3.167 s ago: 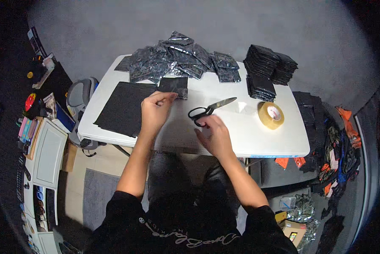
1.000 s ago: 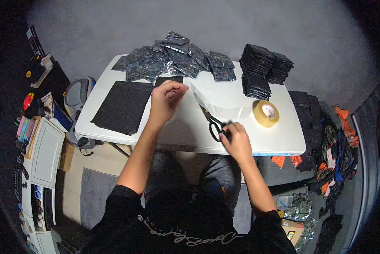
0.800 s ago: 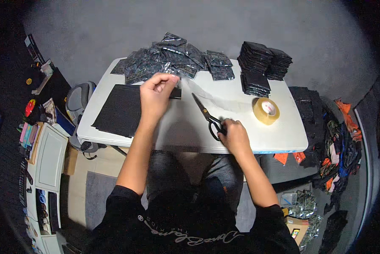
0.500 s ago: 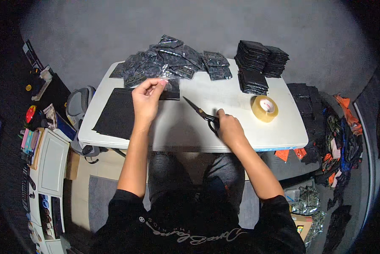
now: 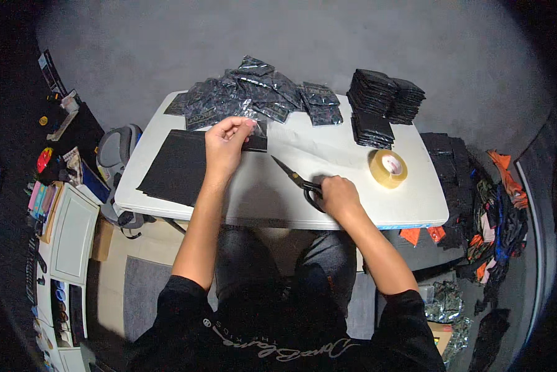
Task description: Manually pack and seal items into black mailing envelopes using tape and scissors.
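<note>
My left hand (image 5: 224, 149) is pinched closed on the clear top edge of a plastic bag (image 5: 261, 128). The bag's lower part is dark, and my fingers hide some of it. In my right hand (image 5: 340, 196) is a pair of black scissors (image 5: 295, 177). The blades look closed together, and their tip points up and left toward the bag, apart from it. Under and beside my left wrist lies a stack of flat black sheets (image 5: 172, 166). Beyond my left hand is a heap of dark packets in shiny clear wrapping (image 5: 229, 93).
A roll of clear yellowish tape (image 5: 388, 169) lies at the table's right, with stacks of black folded pieces (image 5: 372, 93) behind it. Further wrapped packets (image 5: 322, 102) lie right of the heap. Left of the white table (image 5: 278, 214) are a grey chair (image 5: 118, 155) and a white cabinet (image 5: 74, 242).
The whole view has shifted slightly. My left hand keeps its pinch on the bag, and the scissors stay in my right hand, a little lower in the picture.
</note>
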Motion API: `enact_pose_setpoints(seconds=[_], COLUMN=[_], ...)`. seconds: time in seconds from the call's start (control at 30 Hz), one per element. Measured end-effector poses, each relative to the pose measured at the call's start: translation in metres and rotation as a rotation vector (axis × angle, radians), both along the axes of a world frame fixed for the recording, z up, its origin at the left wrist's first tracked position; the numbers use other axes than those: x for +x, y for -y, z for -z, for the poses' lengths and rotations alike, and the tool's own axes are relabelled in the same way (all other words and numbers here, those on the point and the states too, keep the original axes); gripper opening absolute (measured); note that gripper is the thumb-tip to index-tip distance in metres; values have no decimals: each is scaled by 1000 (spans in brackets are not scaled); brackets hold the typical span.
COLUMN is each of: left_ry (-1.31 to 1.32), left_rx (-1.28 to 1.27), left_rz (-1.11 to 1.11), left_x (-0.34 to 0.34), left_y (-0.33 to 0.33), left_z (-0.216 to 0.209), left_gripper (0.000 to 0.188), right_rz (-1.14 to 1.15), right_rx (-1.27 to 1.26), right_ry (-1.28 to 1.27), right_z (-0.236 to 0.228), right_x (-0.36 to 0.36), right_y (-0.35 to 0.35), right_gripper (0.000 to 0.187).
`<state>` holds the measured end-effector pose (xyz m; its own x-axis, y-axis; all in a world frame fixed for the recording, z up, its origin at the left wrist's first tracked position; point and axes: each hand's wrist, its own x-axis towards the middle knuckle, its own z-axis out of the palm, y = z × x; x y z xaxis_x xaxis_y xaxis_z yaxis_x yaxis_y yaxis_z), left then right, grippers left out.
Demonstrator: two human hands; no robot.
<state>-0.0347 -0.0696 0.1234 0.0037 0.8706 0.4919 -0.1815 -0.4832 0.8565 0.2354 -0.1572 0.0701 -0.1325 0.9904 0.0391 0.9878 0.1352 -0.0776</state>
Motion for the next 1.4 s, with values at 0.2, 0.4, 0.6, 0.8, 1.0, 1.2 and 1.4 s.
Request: enact_pose_setpoints(seconds=[0.2,0.4,0.6,0.8,1.0,1.2,1.4], left_ry=[-35,-139,-8,91,148,183,207], left_rx=[-42,-171,-311,-399,-407,-352,-347], left_rz=[-8,-37,9,-26,-29,40,37], left_x=[-13,-26,-27,-20,-15,-8,-8], left_y=[8,42,69,103,115,117,110], left_z=[16,18,18,24,24,23,31], left_gripper=[13,13,15,15,14,12,13], right_rz=[-62,-193,-536,-401,-446,-433,-398], right_rx=[13,-543,-262,-455,-375,-478,-446], right_ry=[-171,-1229,-1395,-1586,-1515,-1676,-1767], right_z=[-21,31,115,87,77,75,70], right_x=[-4,15,-23,-70,-91,-90,-96], right_y=[35,110,150,146,131,118,109], right_gripper=[23,30,62,53,57,78,60])
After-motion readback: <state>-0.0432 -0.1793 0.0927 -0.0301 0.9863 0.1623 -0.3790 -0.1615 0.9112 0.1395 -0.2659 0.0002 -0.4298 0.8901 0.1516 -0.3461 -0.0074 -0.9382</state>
